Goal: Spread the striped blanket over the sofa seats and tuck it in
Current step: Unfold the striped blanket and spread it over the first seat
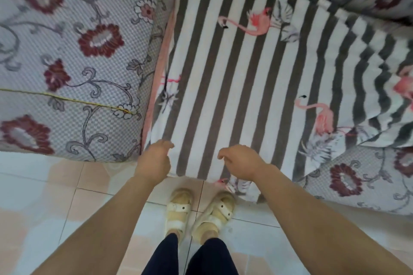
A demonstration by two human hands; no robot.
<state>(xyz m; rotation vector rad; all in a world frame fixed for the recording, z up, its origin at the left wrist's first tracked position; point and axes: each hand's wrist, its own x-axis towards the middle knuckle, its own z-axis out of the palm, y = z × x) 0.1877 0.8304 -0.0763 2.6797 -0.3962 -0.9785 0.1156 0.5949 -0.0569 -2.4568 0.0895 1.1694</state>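
While the grey-and-white striped flamingo blanket [234, 69] is already laid flat over the nearest floral sofa seat [357, 176], its rumpled right part remains unspread, and both the left hand [154, 161] and right hand [241, 163] are held loosely curled, empty, at its front edge.

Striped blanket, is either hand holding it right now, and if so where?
Neither hand plainly holds it. The left hand and right hand sit loosely curled at the striped blanket's front edge, over the seat front; any pinch is hidden.
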